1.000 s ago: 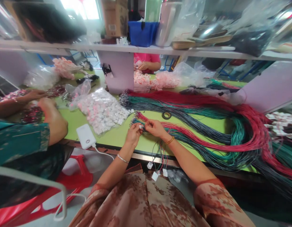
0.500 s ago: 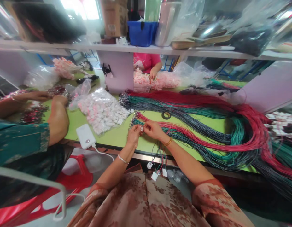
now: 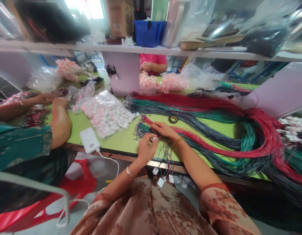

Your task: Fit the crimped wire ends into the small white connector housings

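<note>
My left hand (image 3: 147, 149) is closed in a pinch on a small white plastic connector (image 3: 154, 139), just in front of the table's wire ends. Slightly above and to the right, my right hand (image 3: 163, 130) lies over the near wire bundle (image 3: 197, 143) of red, green and dark strands. Its fingers are pressed together on the wires close to their metal-tipped ends (image 3: 139, 130); how many strands they grip is hidden. Below my hands, several thin wires with white connectors (image 3: 161, 182) hang over the table edge.
A clear bag of white connectors (image 3: 107, 114) lies left of the wires, near a white power bank (image 3: 89, 140) with a cable. A tape roll (image 3: 173, 119) sits between the bundles. A co-worker's arm (image 3: 61, 117) is at left; another person (image 3: 154, 63) works across the table.
My hands have come apart. The left moved down and right with the white connector, while the right shifted onto the wire bundle. The person opposite raised a hand from the pink pile.
</note>
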Demonstrator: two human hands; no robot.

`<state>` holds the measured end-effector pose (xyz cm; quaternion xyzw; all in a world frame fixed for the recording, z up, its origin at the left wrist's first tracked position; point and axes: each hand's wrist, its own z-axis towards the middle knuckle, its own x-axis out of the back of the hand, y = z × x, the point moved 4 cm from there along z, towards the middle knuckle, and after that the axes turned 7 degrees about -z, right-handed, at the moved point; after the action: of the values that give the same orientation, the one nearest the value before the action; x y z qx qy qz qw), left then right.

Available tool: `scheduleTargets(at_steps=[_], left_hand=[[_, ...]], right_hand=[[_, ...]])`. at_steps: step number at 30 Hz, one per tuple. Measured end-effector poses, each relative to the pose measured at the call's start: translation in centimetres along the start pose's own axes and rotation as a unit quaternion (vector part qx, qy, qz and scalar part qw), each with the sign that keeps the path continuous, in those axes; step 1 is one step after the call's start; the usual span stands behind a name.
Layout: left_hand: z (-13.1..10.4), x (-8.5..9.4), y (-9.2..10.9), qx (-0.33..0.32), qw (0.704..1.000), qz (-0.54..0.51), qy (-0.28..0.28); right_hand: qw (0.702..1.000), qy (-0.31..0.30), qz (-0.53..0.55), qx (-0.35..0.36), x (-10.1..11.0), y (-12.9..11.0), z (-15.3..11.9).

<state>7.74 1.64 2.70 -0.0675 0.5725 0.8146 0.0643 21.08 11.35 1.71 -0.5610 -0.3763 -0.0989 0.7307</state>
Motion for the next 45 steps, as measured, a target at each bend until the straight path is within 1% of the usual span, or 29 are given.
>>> scheduleTargets(at_steps=[1, 2, 3, 4, 5, 6, 7, 8, 9, 11, 13, 14, 15, 16, 18, 20, 22, 23, 25, 27, 28, 30, 33, 34, 35, 36, 38, 40, 45], left_hand=[[-1.3, -1.4, 1.0, -0.042, 0.994, 0.025, -0.097], [-2.8, -2.9, 1.9, -0.084, 0.973, 0.035, -0.211], [-4.5, -4.3, 2.6, -0.134, 0.934, 0.052, -0.326], [-6.3, -5.5, 3.0, -0.189, 0.882, 0.087, -0.422], [-7.8, -6.3, 3.1, -0.235, 0.831, 0.128, -0.488], [-8.9, -6.7, 2.9, -0.271, 0.787, 0.165, -0.530], [-9.6, -7.0, 2.6, -0.295, 0.755, 0.199, -0.551], [-9.8, -6.9, 2.4, -0.307, 0.741, 0.224, -0.554], [-9.5, -6.6, 2.1, -0.308, 0.744, 0.239, -0.542], [-7.3, -5.1, 1.9, -0.294, 0.790, 0.259, -0.471], [-3.5, -2.2, 1.8, -0.262, 0.854, 0.299, -0.334], [-1.4, -0.3, 1.8, -0.237, 0.872, 0.341, -0.259], [0.8, 1.8, 1.6, -0.204, 0.880, 0.391, -0.179], [2.8, 4.0, 1.4, -0.161, 0.873, 0.446, -0.115], [6.1, 8.0, 0.8, -0.077, 0.833, 0.547, -0.025], [8.1, 10.5, -0.4, -0.016, 0.787, 0.614, -0.055], [8.9, 12.0, -1.5, 0.018, 0.753, 0.651, -0.094], [9.0, 12.3, -2.0, 0.024, 0.744, 0.660, -0.105], [9.0, 12.6, -2.4, 0.023, 0.740, 0.663, -0.112], [8.8, 12.4, -2.4, 0.022, 0.752, 0.649, -0.109], [8.7, 12.4, -2.3, 0.024, 0.766, 0.634, -0.104], [8.6, 12.2, -1.7, 0.019, 0.814, 0.577, -0.068], [8.0, 11.8, -1.0, 0.037, 0.921, 0.387, 0.000], [7.8, 11.5, -1.2, 0.069, 0.954, 0.293, 0.012], [7.4, 11.0, -1.5, 0.113, 0.975, 0.191, 0.015], [7.0, 10.4, -1.9, 0.163, 0.982, 0.091, 0.011], [6.2, 9.1, -2.5, 0.244, 0.967, -0.069, 0.001], [5.6, 8.0, -2.9, 0.287, 0.944, -0.161, -0.007], [4.9, 6.9, -3.1, 0.315, 0.917, -0.245, -0.007]], right_hand=[[1.000, 0.002, -0.017, -0.005, 0.2, 0.6, 0.3], [0.999, 0.004, -0.036, -0.006, 0.4, 1.0, 0.6], [0.999, 0.007, -0.053, -0.003, 0.5, 1.3, 0.8], [0.998, 0.012, -0.065, 0.003, 0.5, 1.5, 0.9], [0.997, 0.021, -0.074, 0.012, 0.5, 1.5, 1.0], [0.996, 0.033, -0.083, 0.024, 0.4, 1.3, 0.9], [0.994, 0.047, -0.094, 0.041, 0.3, 1.0, 0.7], [0.991, 0.058, -0.106, 0.064, 0.1, 0.4, 0.4], [0.987, 0.059, -0.118, 0.093, -0.4, -0.3, 0.1], [0.978, 0.030, -0.148, 0.146, -1.7, -1.7, -0.5], [0.968, -0.017, -0.194, 0.157, -3.4, -2.7, -1.0], [0.963, -0.031, -0.223, 0.150, -4.2, -3.0, -1.2], [0.957, -0.037, -0.252, 0.140, -4.8, -3.3, -1.3], [0.951, -0.037, -0.279, 0.132, -5.2, -3.7, -1.4], [0.938, -0.033, -0.319, 0.129, -5.9, -4.3, -1.5], [0.928, -0.038, -0.347, 0.133, -6.2, -4.7, -1.5], [0.921, -0.038, -0.360, 0.142, -6.3, -4.9, -1.6], [0.923, -0.033, -0.353, 0.148, -6.2, -4.9, -1.7], [0.942, -0.013, -0.300, 0.151, -5.8, -4.8, -1.8], [0.970, 0.014, -0.205, 0.132, -5.2, -4.4, -1.8], [0.981, 0.028, -0.150, 0.117, -4.8, -4.2, -1.7], [0.993, 0.053, -0.054, 0.093, -4.1, -4.0, -1.6], [0.993, 0.075, 0.035, 0.084, -3.4, -4.2, -1.4], [0.992, 0.080, 0.053, 0.081, -3.3, -4.3, -1.4], [0.991, 0.084, 0.066, 0.076, -3.2, -4.5, -1.4], [0.991, 0.089, 0.075, 0.070, -3.1, -4.6, -1.4], [0.990, 0.101, 0.083, 0.060, -2.9, -4.8, -1.6], [0.989, 0.112, 0.079, 0.058, -2.8, -4.9, -1.7], [0.989, 0.133, 0.040, 0.053, -2.8, -4.5, -1.9]])
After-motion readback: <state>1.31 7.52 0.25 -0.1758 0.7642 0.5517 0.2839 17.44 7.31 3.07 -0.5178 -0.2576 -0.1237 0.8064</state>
